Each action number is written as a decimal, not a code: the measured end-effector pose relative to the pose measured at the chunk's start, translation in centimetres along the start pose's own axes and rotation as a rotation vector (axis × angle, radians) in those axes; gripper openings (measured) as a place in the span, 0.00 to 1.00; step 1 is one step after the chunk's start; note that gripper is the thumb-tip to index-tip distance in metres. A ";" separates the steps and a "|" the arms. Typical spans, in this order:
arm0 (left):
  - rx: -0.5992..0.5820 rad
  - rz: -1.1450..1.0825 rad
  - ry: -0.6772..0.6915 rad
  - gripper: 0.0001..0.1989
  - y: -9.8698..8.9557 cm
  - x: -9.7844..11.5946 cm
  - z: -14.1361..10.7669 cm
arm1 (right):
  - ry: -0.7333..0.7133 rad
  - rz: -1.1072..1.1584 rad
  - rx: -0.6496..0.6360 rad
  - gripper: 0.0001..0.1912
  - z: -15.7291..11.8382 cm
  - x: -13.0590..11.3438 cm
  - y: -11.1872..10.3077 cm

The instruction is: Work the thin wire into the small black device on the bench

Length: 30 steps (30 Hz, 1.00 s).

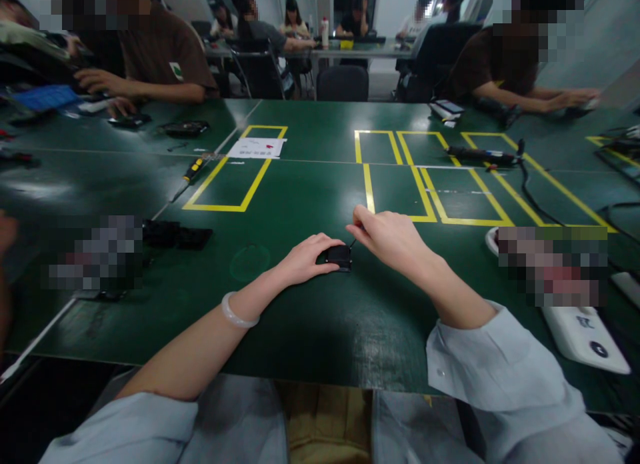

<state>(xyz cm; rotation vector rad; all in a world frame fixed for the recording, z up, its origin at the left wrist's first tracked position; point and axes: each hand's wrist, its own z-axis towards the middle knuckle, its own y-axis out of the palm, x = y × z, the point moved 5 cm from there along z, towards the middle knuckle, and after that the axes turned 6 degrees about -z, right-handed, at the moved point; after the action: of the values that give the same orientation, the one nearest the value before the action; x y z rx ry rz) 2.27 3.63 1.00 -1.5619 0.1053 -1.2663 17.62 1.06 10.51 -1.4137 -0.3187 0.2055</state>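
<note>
Near the front middle of the green table (310, 331), my left hand (309, 259) grips a small black block-shaped part (340, 258) between thumb and fingers. The part rests on or just above the tabletop; I cannot tell which. Just right of it, my right hand (393, 234) is closed, fingers pinched, around a thin dark rod-like tool (353, 245). Its lower end reaches the part's upper right corner, while most of it is hidden by the fingers. Small bright spots show at the part's corners.
Yellow tape rectangles (245, 201) mark the table ahead. A yellow-black screwdriver (194, 170) and black parts (177, 234) lie to the left. On the right are a white device (583, 337) and a black tool with a cable (483, 155). Co-workers sit across.
</note>
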 end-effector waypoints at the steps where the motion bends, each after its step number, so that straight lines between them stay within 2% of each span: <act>1: -0.001 0.002 -0.002 0.22 0.0 0.0 0.0 | 0.001 -0.006 -0.001 0.15 0.0 0.0 0.1; 10: 0.004 -0.004 0.018 0.22 -0.1 0.2 0.0 | -0.038 0.092 0.057 0.12 -0.3 -0.1 -0.1; 19: 0.004 0.001 0.006 0.22 0.0 0.0 0.0 | 0.021 -0.018 -0.030 0.15 0.1 0.0 -0.1; 30: 0.001 0.005 0.013 0.22 0.0 0.1 -0.1 | 0.050 -0.028 -0.015 0.17 0.2 0.3 0.1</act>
<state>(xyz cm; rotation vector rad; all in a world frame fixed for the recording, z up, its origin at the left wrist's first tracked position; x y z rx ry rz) 2.25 3.56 1.04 -1.5515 0.1172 -1.2728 17.83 1.40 10.43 -1.4257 -0.2990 0.1445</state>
